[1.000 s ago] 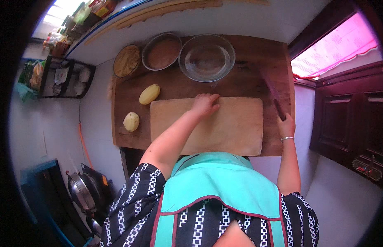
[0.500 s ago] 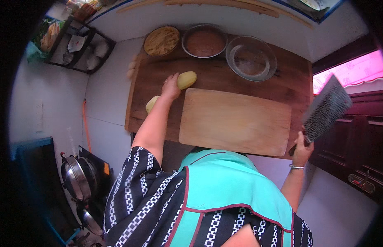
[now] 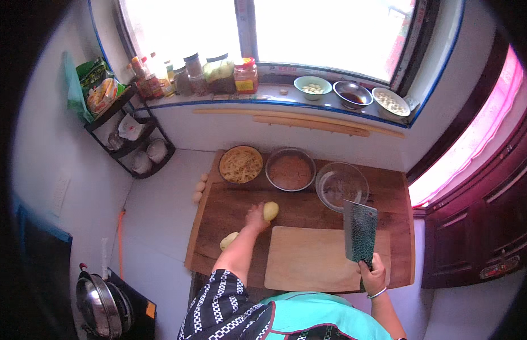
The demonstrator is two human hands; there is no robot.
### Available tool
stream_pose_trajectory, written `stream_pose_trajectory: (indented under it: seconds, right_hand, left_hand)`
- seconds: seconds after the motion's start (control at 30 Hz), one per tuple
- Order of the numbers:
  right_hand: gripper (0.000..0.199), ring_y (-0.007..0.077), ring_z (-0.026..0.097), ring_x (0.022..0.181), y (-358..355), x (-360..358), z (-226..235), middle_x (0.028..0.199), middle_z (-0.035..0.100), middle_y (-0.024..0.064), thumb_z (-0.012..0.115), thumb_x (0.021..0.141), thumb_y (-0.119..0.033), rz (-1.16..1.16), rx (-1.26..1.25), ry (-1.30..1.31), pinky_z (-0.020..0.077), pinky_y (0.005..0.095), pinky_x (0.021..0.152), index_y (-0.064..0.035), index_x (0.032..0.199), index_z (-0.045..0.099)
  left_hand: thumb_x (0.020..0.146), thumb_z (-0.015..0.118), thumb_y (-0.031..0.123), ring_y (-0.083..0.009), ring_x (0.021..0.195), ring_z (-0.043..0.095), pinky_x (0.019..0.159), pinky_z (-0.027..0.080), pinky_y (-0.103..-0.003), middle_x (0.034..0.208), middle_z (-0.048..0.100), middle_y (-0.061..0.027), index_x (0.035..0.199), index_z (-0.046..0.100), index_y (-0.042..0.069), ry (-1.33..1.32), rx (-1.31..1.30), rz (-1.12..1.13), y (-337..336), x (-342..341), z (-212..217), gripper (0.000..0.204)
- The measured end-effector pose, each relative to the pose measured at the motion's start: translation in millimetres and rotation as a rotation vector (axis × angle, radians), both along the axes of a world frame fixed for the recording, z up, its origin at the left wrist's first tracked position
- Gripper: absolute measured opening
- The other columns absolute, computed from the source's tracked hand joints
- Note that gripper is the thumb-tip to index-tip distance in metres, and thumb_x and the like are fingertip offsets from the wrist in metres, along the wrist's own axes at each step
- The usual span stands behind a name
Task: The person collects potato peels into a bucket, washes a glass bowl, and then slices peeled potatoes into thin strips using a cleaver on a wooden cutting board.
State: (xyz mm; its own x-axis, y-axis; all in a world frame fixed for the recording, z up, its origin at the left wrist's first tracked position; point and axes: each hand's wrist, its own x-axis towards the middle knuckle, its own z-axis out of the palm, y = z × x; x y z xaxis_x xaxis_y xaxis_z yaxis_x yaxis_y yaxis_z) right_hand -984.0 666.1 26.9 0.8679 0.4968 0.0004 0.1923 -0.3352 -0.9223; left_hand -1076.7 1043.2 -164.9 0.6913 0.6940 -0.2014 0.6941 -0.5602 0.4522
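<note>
My left hand (image 3: 255, 217) is closed round a pale yellow peeled vegetable, which looks like a potato (image 3: 271, 211), over the left part of the wooden table. A second pale piece (image 3: 229, 241) lies by my left forearm, partly hidden by it. In my right hand (image 3: 374, 273) is the handle of a cleaver (image 3: 361, 231), its broad dark textured blade pointing up and away from me. The blade is over the right side of a wooden cutting board (image 3: 311, 258). Nothing lies on the visible part of the board.
Along the table's far side (image 3: 212, 209) stand a bowl of yellowish strips (image 3: 240, 164), a metal bowl of brownish-pink contents (image 3: 290, 169) and a clear glass bowl (image 3: 325, 199). Eggs (image 3: 199, 191) rest beyond the left edge. Jars, bottles and small bowls (image 3: 312, 88) line the windowsill.
The view has tilted up, bringing the windowsill in. My right hand has swung the cleaver from beyond the table's right edge to over the board. My left hand stays on the potato, which has turned.
</note>
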Motion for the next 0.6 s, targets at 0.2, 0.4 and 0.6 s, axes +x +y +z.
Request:
stream_pose_trajectory:
  seconds: [0.2, 0.4, 0.6]
  right_hand:
    - [0.020, 0.0210, 0.058, 0.070, -52, 33, 10, 0.082, 0.058, 0.0127, 0.055, 0.079, -0.001, 0.088, -0.138, -0.482, 0.0469, 0.0317, 0.066, 0.0008, 0.099, 0.055]
    - [0.031, 0.0359, 0.058, 0.092, -70, 79, -11, 0.100, 0.061, 0.0188, 0.053, 0.078, -0.004, 0.196, -0.365, -0.328, 0.0478, 0.0413, 0.077, -0.0050, 0.108, 0.055]
    - [0.034, 0.0383, 0.059, 0.082, -74, 109, -60, 0.094, 0.059, 0.0213, 0.049, 0.080, -0.008, 0.517, -0.559, -0.419, 0.0470, 0.0478, 0.068, -0.0085, 0.114, 0.049]
  left_hand:
    - [0.057, 0.075, 0.012, -0.0349, 0.104, 0.051, 0.087, 0.044, -0.042, 0.111, 0.054, -0.0147, 0.119, 0.046, 0.009, -0.387, 0.130, -0.392, -68, 28, 110, 0.068]
    - [0.074, 0.058, 0.009, -0.0347, 0.111, 0.046, 0.093, 0.039, -0.044, 0.120, 0.049, -0.0154, 0.121, 0.049, 0.011, -0.307, 0.092, -1.096, -222, 69, 116, 0.048]
    - [0.073, 0.057, 0.016, -0.0358, 0.121, 0.038, 0.101, 0.030, -0.050, 0.130, 0.042, -0.0175, 0.123, 0.049, 0.008, -0.347, 0.206, -0.859, -275, 65, 81, 0.051]
